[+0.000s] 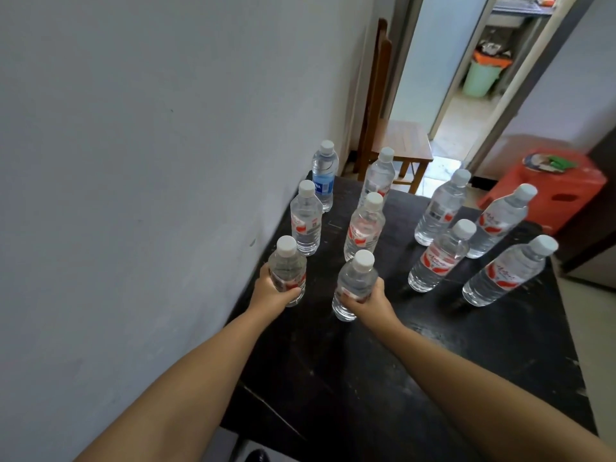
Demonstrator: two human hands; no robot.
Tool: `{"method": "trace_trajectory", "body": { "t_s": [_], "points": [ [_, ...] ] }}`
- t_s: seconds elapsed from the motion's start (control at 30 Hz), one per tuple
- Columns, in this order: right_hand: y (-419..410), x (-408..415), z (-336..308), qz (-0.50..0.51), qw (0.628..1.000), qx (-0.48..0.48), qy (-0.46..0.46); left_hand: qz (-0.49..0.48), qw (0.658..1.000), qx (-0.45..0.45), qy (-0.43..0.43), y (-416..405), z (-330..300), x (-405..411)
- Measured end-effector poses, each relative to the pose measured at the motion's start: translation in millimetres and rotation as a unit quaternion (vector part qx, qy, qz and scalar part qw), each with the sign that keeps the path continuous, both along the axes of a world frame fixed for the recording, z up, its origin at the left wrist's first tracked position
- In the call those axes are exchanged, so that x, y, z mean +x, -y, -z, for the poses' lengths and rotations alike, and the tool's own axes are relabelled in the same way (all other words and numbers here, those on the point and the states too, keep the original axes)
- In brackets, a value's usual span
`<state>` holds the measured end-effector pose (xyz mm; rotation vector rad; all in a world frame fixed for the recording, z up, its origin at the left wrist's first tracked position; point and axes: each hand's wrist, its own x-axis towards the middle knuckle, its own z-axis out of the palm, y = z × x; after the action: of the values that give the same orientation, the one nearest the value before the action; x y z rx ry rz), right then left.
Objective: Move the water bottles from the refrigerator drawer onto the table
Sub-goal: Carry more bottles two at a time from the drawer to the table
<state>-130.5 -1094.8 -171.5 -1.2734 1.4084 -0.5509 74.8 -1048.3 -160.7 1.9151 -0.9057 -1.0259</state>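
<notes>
A dark table [383, 361] stands against the wall with several clear water bottles upright on it. My left hand [271, 295] grips a red-labelled bottle [287, 265] near the table's left edge. My right hand [366, 303] grips another red-labelled bottle [355, 281] a little to the right, its base at the table top. Behind them stand more red-labelled bottles [306, 220] [365, 226] and one blue-labelled bottle [324, 175] at the far left corner. Another group of bottles [440, 258] stands on the right side. The refrigerator drawer is not in view.
A grey wall [133, 161] runs along the table's left side. Past the table's far end stand a wooden chair [400, 141] and a red plastic stool [550, 188]. A doorway beyond shows a green bin [481, 78].
</notes>
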Motion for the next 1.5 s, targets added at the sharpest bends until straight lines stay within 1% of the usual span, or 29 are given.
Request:
{"method": "trace_trajectory", "body": {
  "t_s": [0.07, 0.13, 0.23, 0.3, 0.37, 0.4, 0.47, 0.6, 0.7, 0.77, 0.8, 0.87, 0.93, 1.0, 1.13, 1.27, 1.37, 1.47, 1.5],
  "points": [
    [-2.1, -1.9, 4.0, 0.003, 0.999, 0.041, -0.012, 0.010, 1.000, 0.019, 0.012, -7.0, -1.8, 1.6],
    [-6.2, -4.1, 4.5, -0.001, 0.995, 0.083, -0.056, 0.012, 0.999, 0.037, 0.035, -12.5, -3.0, 3.8],
    [-12.7, -9.2, 4.9, -0.063, 0.978, 0.128, -0.153, -0.011, 0.998, 0.039, 0.057, -24.0, -8.0, -1.2],
    [-17.4, -8.3, 2.2, -0.123, 0.964, 0.141, -0.190, -0.043, 0.996, 0.044, 0.061, -34.3, -9.4, -5.9],
    [-24.2, -2.2, -0.2, -0.201, 0.945, 0.099, -0.239, -0.065, 0.993, 0.063, 0.079, -50.8, -9.4, -9.8],
    [-26.5, 2.8, -1.6, -0.244, 0.930, 0.058, -0.268, -0.067, 0.991, 0.071, 0.095, -59.1, -7.9, -10.6],
    [-35.2, 16.3, -7.6, -0.304, 0.906, -0.016, -0.292, -0.062, 0.987, 0.089, 0.122, -80.8, -4.9, -11.8],
    [-58.6, 45.3, -19.9, -0.380, 0.869, -0.102, -0.300, -0.036, 0.979, 0.106, 0.173, -119.2, -10.3, -10.6],
    [-84.4, 68.6, -24.7, -0.439, 0.835, -0.147, -0.296, -0.051, 0.973, 0.110, 0.195, -155.1, -15.8, -4.8],
    [-103.1, 81.6, -30.7, -0.475, 0.811, -0.173, -0.294, -0.073, 0.968, 0.110, 0.212, -183.5, -18.4, -1.2],
    [-122.6, 93.0, -33.7, -0.502, 0.794, -0.187, -0.288, -0.097, 0.964, 0.116, 0.218, -212.2, -22.6, 1.1],
    [-134.1, 101.2, -38.2, -0.517, 0.785, -0.192, -0.281, -0.116, 0.961, 0.122, 0.221, -234.0, -24.7, 2.2],
    [-175.1, 118.5, -44.3, -0.555, 0.758, -0.211, -0.272, -0.164, 0.952, 0.141, 0.216, -292.1, -29.5, 0.0],
    [-205.8, 127.5, -47.7, -0.578, 0.739, -0.223, -0.264, -0.201, 0.943, 0.155, 0.214, -336.6, -28.8, -4.4],
    [-287.5, 133.1, -48.5, -0.639, 0.690, -0.237, -0.244, -0.276, 0.922, 0.184, 0.200, -442.3, -26.3, -27.6],
    [-383.5, 129.5, -47.0, -0.699, 0.634, -0.257, -0.210, -0.355, 0.892, 0.206, 0.189, -545.8, -27.3, -66.5],
    [-455.2, 127.1, -46.2, -0.740, 0.581, -0.284, -0.187, -0.423, 0.864, 0.214, 0.169, -615.3, -28.9, -102.0],
    [-528.7, 123.5, -50.4, -0.777, 0.527, -0.305, -0.160, -0.496, 0.826, 0.225, 0.148, -683.4, -34.2, -137.3],
    [-556.9, 122.3, -50.8, -0.795, 0.500, -0.310, -0.147, -0.527, 0.808, 0.227, 0.136, -708.2, -36.9, -152.0]
  ]
}}
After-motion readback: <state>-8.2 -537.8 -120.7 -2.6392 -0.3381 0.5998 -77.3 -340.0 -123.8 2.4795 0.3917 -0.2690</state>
